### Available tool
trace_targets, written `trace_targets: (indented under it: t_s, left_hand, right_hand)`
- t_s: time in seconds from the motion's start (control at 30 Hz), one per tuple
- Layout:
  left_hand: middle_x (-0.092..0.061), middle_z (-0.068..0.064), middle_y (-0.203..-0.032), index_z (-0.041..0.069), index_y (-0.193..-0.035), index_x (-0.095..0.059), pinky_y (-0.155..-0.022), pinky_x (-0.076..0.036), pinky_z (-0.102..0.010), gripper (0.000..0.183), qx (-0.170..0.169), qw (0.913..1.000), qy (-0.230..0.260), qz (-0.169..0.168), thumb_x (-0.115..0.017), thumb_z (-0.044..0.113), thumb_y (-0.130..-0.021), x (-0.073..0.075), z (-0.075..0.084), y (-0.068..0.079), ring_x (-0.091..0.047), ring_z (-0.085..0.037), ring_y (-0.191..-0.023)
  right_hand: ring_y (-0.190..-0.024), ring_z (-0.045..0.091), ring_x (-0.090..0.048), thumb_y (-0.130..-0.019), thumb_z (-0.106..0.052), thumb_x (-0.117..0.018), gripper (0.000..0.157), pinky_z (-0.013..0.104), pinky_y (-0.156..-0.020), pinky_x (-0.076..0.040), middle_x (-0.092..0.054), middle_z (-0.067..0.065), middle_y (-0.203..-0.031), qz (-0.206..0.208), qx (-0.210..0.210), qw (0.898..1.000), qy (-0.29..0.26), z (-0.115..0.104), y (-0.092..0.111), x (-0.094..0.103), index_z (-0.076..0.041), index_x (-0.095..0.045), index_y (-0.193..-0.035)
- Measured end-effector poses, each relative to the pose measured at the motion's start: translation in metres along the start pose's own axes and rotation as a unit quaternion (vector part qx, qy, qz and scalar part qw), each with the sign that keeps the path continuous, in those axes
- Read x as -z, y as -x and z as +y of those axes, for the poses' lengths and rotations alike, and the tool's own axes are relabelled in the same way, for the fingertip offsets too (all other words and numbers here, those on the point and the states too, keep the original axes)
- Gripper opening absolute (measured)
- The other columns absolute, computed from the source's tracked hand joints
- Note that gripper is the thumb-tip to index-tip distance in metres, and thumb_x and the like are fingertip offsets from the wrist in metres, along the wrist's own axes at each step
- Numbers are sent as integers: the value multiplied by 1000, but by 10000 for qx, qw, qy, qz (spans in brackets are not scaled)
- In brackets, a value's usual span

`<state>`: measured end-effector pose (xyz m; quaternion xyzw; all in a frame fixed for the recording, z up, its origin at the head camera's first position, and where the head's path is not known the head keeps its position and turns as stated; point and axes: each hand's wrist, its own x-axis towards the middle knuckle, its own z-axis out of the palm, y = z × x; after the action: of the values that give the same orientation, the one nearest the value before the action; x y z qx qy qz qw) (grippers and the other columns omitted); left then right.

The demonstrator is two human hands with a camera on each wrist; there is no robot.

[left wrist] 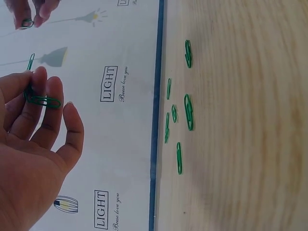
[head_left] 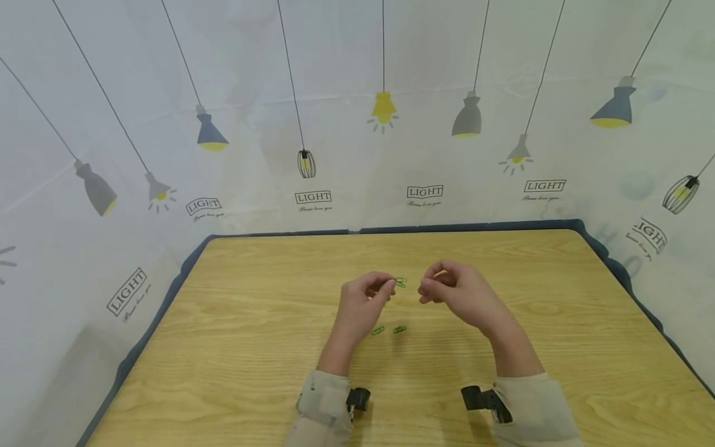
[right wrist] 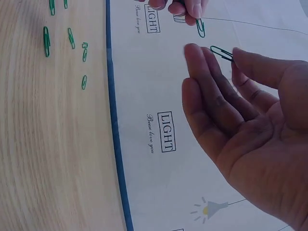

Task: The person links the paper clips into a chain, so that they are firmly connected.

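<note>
My left hand (head_left: 362, 304) is raised over the table, thumb and index finger pinching a green paper clip (left wrist: 31, 61). Another green clip (left wrist: 45, 101) hangs across its middle fingers; the join between the two is hidden behind the fingers. To the right, my right hand (head_left: 455, 292) pinches a green paper clip (right wrist: 222, 53) between thumb and fingertips, its loop pointing toward the left hand. In the right wrist view, a clip (right wrist: 200, 28) sticks out from the left fingertips. A small gap separates the two hands.
Several loose green paper clips lie on the wooden table (head_left: 251, 347), among them one clip (head_left: 378, 330) and another clip (head_left: 399, 329) nearer the body. Behind the table's dark edge hangs a white sheet (head_left: 346, 49) printed with lamps.
</note>
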<state>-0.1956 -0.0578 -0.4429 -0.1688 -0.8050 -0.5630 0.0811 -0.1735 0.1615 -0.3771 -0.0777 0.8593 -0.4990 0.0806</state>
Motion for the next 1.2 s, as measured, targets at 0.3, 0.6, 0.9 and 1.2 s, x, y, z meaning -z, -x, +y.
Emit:
trace_targets:
  t_s: [0.3,0.6,0.9,1.2]
  left_hand:
    - [-80,-11,-102,8,-114,-79,-78,-59,-23,20,116,9999,5,-28,-66,23,-107,0,1,1,-72,-12,-89]
    - [-80,-13,-102,3,-116,-77,-79,-59,-22,23,34,10000,-15,-69,-66,22,-107,-1,1,2,-73,-15,-89]
    - [-80,-7,-102,7,-114,-79,-81,-60,-23,20,-122,9999,10,-79,-67,21,-107,-1,1,3,-77,-26,-93]
    - [-81,-6,-103,9,-114,-80,-81,-61,-24,18,-303,9995,-120,-36,-68,20,-107,-1,2,1,-76,-17,-90]
  right_hand:
    - [-86,15,-74,-109,-23,-64,25,27,-83,-64,-72,4,-94,785,-95,9886,-1279,-2,0,-1,0,-63,-119]
    - [-88,14,-75,-102,-17,-73,23,33,-89,-65,-74,5,-99,1009,453,9804,-1628,10,-7,-14,1,-71,-116]
    - [-88,16,-74,-104,-20,-71,24,27,-84,-62,-78,11,-101,960,295,9874,-1224,9,-10,-28,-3,-78,-120]
    - [-89,16,-75,-104,-25,-71,30,40,-93,-61,-80,8,-103,976,80,9910,-912,9,-11,-28,-4,-78,-124]
